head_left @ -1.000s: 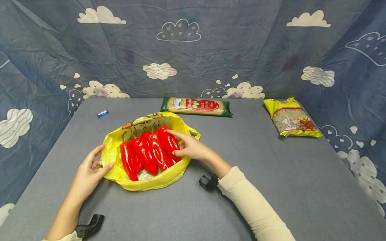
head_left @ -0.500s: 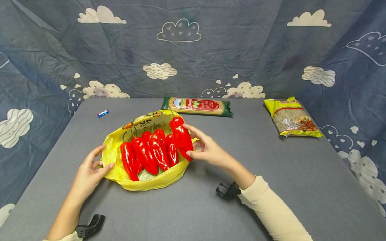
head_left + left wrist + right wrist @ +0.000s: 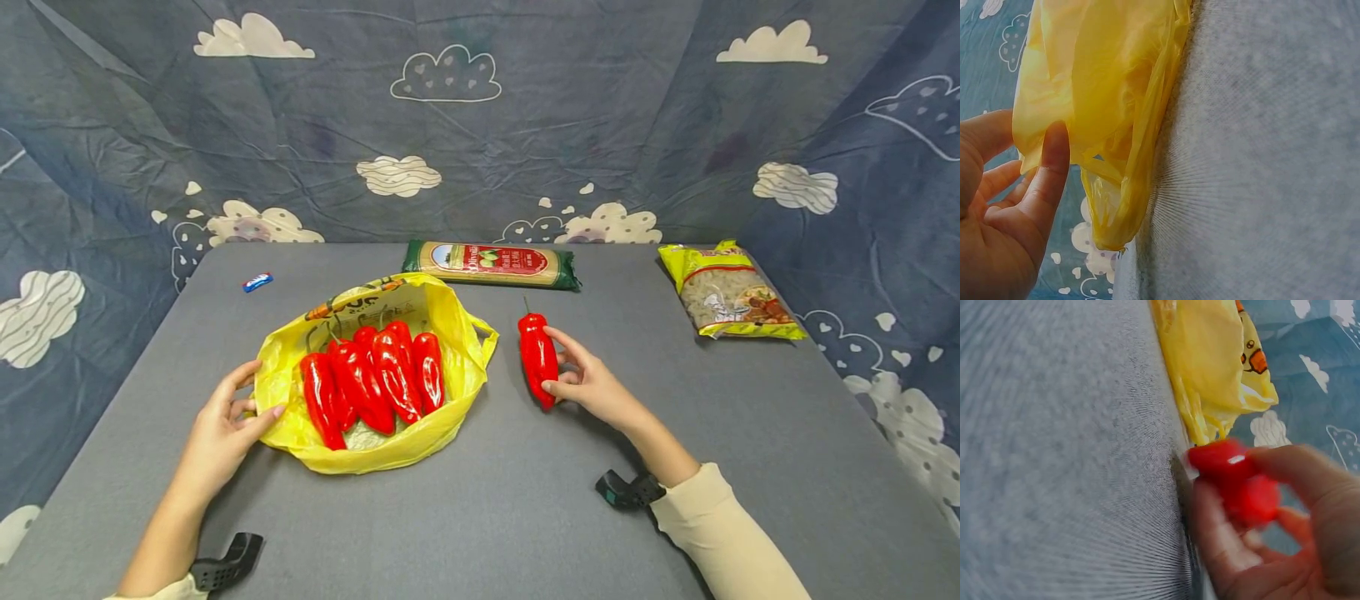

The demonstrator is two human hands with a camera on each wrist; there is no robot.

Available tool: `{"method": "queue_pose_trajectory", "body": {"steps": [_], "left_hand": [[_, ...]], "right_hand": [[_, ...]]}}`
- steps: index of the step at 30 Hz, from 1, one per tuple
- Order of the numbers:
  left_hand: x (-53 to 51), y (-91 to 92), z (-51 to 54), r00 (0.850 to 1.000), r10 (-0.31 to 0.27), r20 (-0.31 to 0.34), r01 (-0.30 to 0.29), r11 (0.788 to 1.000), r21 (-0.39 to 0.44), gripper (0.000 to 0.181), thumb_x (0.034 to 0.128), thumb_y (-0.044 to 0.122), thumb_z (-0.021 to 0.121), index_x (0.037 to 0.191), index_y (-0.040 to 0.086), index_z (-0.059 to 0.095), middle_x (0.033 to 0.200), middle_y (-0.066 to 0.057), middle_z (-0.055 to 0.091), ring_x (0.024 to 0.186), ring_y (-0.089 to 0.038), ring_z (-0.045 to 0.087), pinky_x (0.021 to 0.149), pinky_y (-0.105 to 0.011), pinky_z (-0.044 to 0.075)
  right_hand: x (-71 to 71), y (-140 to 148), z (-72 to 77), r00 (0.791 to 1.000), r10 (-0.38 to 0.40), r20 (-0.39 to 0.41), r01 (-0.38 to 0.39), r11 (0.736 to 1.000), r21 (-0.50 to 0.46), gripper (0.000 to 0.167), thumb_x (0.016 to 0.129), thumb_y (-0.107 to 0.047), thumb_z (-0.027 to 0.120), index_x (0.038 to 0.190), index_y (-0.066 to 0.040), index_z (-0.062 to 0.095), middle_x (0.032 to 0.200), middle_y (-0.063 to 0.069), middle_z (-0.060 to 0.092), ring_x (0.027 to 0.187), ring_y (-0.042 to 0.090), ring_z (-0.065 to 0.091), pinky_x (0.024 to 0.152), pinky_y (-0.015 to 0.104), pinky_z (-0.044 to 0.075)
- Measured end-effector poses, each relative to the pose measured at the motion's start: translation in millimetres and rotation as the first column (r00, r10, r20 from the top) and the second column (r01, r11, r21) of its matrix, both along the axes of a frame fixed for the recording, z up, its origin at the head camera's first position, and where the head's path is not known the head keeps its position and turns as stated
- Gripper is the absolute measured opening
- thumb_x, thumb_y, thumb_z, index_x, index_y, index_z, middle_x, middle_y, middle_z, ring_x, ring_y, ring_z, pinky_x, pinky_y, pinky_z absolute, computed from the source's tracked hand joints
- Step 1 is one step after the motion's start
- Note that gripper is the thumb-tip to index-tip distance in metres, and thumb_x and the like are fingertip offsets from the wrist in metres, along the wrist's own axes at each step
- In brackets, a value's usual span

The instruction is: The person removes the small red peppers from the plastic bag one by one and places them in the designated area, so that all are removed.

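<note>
"Olivoilà" on the pasta packet point(image 3: 492, 265)

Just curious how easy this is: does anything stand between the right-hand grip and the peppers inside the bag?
Yes: the held pepper in the right-hand grip, then the yellow bag's right side. Nothing visible covers the peppers inside from above.

Right-wrist view: pepper point(image 3: 1259, 499) blurred. Left-wrist view: bag point(image 3: 1100, 69) cut off by top edge. Packet point(image 3: 257, 282) near far-left corner of worktop point(image 3: 450, 533): too small to read.
</note>
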State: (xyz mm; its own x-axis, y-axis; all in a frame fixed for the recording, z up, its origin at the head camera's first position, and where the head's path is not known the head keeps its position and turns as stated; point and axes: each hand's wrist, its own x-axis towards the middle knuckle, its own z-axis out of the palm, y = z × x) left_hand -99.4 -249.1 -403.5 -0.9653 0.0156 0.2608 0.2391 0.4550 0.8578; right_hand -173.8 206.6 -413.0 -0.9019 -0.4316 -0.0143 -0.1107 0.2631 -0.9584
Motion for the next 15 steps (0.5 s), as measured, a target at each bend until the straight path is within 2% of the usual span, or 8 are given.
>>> {"method": "queue_pose_trajectory", "body": {"steps": [4, 7, 15], "left_hand": [[-0.6, -0.7, 0.0, 1.000, 0.006, 0.003, -0.005, 1.000, -0.018, 0.064, 0.0789, -0.007, 0.063, 0.133, -0.003, 0.030, 0.125, -0.019, 0.033, 0.077, 0.006, 0.053, 0.054, -0.014, 0.046], [-0.4, -0.6, 0.3, 1.000, 0.006, 0.009, -0.006, 1.000, -0.021, 0.064, 0.0790, -0.006, 0.064, 0.134, -0.002, 0.030, 0.125, -0.018, 0.033, 0.077, 0.006, 0.053, 0.055, -0.014, 0.046], [0.8, -0.1, 1.8, 1.000, 0.008, 0.011, -0.008, 1.000, -0.025, 0.064, 0.0786, -0.007, 0.064, 0.133, -0.003, 0.030, 0.125, -0.019, 0.034, 0.075, 0.005, 0.053, 0.053, -0.014, 0.045]], "right_hand": [[-1.9, 3.2, -2.5, 0.997, 0.018, 0.081, -0.019, 1.000, 0.019, 0.071, 0.084, -0.006, 0.062, 0.142, -0.015, 0.023, 0.109, 0.022, 0.046, 0.067, 0.023, 0.058, 0.059, 0.032, 0.051], [-3.6, 3.3, -0.2, 0.994, 0.029, 0.105, -0.031, 0.999, 0.020, 0.070, 0.083, -0.004, 0.061, 0.142, -0.010, 0.023, 0.108, 0.024, 0.043, 0.067, 0.024, 0.059, 0.060, 0.037, 0.052], [-11.1, 4.1, -1.8, 0.999, -0.038, 0.012, 0.036, 0.989, 0.144, 0.070, 0.082, -0.007, 0.064, 0.141, -0.008, 0.025, 0.105, 0.023, 0.041, 0.061, 0.022, 0.054, 0.052, 0.034, 0.050]]}}
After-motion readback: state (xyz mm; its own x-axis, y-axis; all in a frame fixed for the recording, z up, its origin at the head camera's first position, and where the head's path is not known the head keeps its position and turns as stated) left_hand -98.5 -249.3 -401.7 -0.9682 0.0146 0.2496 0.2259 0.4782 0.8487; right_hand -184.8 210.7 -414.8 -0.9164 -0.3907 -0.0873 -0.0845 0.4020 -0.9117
